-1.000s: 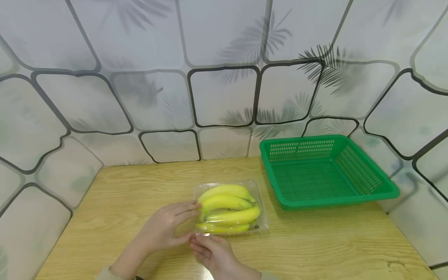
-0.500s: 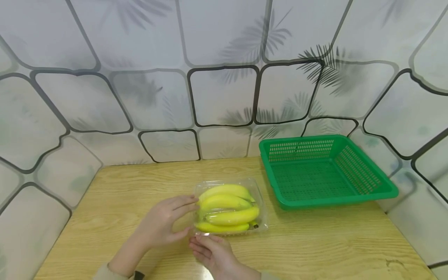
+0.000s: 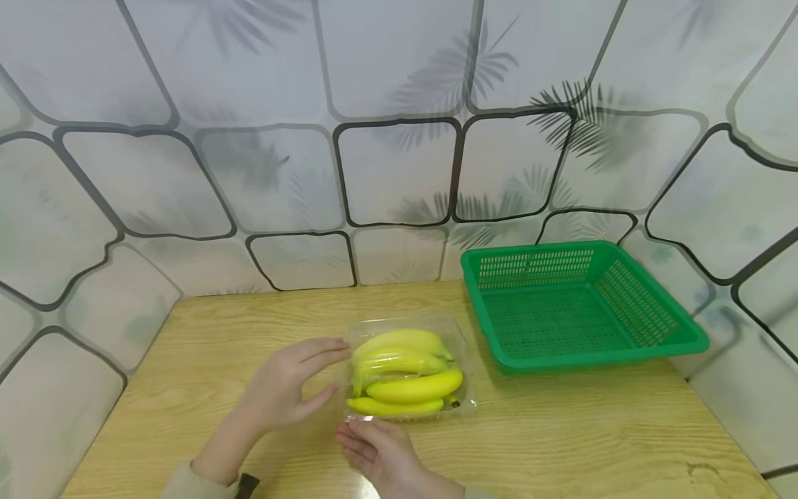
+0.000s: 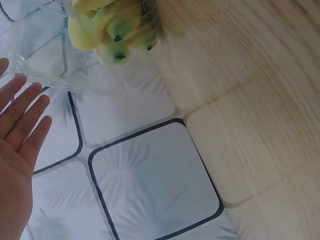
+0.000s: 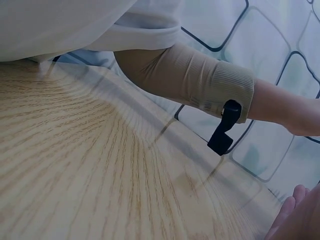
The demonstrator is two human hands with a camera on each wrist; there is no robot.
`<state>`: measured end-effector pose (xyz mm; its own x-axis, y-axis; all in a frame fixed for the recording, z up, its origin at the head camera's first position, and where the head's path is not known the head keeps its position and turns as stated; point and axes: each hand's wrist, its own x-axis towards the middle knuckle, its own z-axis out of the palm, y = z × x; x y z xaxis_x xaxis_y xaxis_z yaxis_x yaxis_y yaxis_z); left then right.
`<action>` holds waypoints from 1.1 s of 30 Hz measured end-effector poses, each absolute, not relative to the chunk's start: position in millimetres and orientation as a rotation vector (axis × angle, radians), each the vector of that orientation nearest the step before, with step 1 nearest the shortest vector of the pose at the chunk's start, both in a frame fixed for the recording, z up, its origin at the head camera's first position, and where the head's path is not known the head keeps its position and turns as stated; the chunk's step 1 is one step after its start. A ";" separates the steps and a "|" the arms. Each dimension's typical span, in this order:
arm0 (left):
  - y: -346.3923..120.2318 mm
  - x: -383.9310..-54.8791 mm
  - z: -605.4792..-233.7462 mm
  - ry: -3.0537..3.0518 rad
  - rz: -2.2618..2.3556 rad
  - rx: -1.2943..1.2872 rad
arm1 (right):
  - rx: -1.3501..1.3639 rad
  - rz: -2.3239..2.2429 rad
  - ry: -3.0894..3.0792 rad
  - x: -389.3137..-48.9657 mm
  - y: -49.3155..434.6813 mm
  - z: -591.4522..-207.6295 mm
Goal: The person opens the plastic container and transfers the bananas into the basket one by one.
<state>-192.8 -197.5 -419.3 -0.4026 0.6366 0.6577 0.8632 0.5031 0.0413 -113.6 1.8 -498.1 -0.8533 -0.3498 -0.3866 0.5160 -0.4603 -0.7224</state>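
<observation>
A clear plastic clamshell container (image 3: 464, 402) lies on the table with several yellow bananas (image 3: 411, 386) inside. Its see-through lid is hard to make out; in the left wrist view a clear edge (image 4: 60, 86) stands close to my left fingertips. My left hand (image 3: 283, 384) is beside the container's left side, fingers straight and thumb spread apart; whether the fingertips touch the plastic is unclear. At the near left corner, my right hand (image 3: 389, 454) pinches the container's rim between thumb and fingers. The right wrist view catches only part of that hand (image 5: 300, 215).
A green plastic basket (image 3: 511, 364) with slatted sides stands at the back right of the wooden table (image 3: 561, 430). Patterned walls (image 3: 399, 173) close off the back and both sides. A dark strap (image 5: 223, 135) hangs from the left sleeve's cuff.
My left hand has shifted slightly up and left, its fingers drawing off the bananas' side. The clear lid's far edge appears a little higher, and its glare has moved. My right hand keeps its place.
</observation>
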 end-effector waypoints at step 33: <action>-194.1 -218.8 -408.8 -2.328 -0.825 -1.018 | 0.299 -2.320 1.212 -113.5 1.2 -495.1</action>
